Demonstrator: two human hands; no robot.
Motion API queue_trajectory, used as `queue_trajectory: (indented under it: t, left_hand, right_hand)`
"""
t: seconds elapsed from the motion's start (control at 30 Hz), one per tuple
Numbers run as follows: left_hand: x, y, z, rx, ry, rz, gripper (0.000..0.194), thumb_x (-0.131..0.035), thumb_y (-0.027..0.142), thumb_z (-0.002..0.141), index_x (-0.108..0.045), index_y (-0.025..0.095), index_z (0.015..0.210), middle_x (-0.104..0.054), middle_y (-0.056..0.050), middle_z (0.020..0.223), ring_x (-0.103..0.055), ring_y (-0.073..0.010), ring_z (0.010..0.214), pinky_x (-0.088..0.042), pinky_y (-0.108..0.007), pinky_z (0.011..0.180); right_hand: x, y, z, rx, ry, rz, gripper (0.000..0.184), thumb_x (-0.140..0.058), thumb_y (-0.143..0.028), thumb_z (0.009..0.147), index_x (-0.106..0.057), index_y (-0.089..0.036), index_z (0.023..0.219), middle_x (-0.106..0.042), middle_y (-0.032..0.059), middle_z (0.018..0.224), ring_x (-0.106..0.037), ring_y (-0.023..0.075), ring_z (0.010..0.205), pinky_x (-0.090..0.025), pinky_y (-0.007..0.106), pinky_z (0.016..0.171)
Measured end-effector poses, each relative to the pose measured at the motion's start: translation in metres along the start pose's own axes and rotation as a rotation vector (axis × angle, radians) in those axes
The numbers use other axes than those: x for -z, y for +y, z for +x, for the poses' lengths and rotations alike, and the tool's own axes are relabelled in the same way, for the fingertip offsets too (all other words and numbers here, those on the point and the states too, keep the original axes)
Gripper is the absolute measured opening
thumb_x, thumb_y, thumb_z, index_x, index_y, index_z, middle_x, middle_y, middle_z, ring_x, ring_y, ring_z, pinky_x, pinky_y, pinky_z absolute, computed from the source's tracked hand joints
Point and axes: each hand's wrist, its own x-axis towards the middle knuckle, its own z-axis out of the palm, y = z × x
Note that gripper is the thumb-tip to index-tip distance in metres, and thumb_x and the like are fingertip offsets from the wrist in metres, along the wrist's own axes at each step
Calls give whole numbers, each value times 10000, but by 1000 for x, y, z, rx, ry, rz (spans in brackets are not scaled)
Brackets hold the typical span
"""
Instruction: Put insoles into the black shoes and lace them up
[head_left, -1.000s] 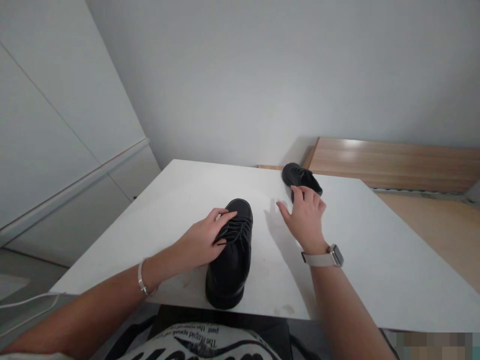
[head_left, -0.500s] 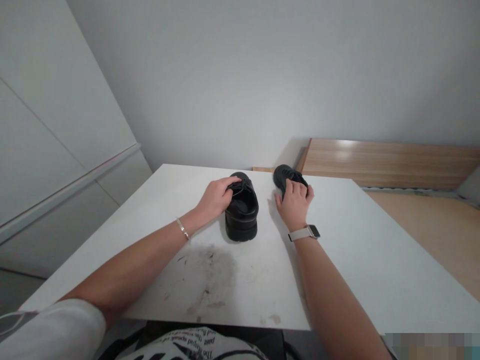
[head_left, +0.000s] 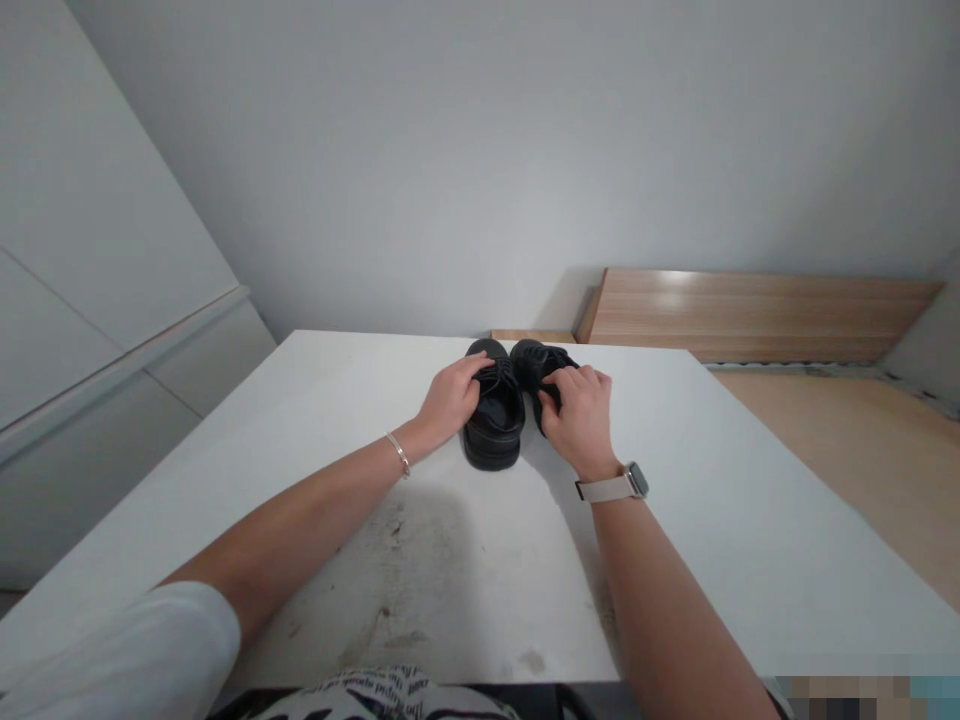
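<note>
Two black lace-up shoes stand side by side near the far edge of a white table (head_left: 360, 370), heels toward me. My left hand (head_left: 450, 395) grips the left shoe (head_left: 493, 440) from its left side, fingers over the laces. The right shoe (head_left: 529, 362) is turned at an angle, its toe close against the left one. My right hand (head_left: 581, 410) is closed on its opening from the right, covering much of the heel part. A bracelet (head_left: 399, 453) circles my left wrist, and a watch (head_left: 636, 480) my right.
Dark smudges and dirt (head_left: 386, 612) mark the tabletop nearer to me. Behind the table rises a grey wall (head_left: 420, 180). A wooden headboard-like panel (head_left: 750, 315) stands beyond the right far corner, with a tan surface (head_left: 825, 430) below it. White panels (head_left: 97, 200) line the left.
My right hand has brought the right shoe leftward, closing the gap between the two shoes. My left hand keeps its hold on the left shoe. The view has shifted slightly.
</note>
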Motion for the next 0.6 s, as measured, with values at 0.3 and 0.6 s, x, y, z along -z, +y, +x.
queue_trajectory:
  t: [0.3, 0.6]
  left_hand:
    - [12, 4, 3, 23, -215, 87, 520, -410, 8, 868, -592, 73, 1350, -535, -159, 1486, -491, -234, 1405, -347, -406, 1234]
    - [113, 94, 0, -411, -232, 253, 392, -360, 66, 935, -636, 153, 1200, -663, -104, 1212, -614, -246, 1146, -494, -436, 1028]
  right_hand:
    - [0, -10, -1, -34, -58, -28, 311, -459, -257, 970, -593, -177, 701, -651, 80, 735, -565, 224, 786, -329, 380, 764]
    - [18, -101, -38, 406, -119, 588, 183, -495, -318, 923, -660, -243, 948, -659, 75, 959, -577, 231, 890, -472, 410, 790]
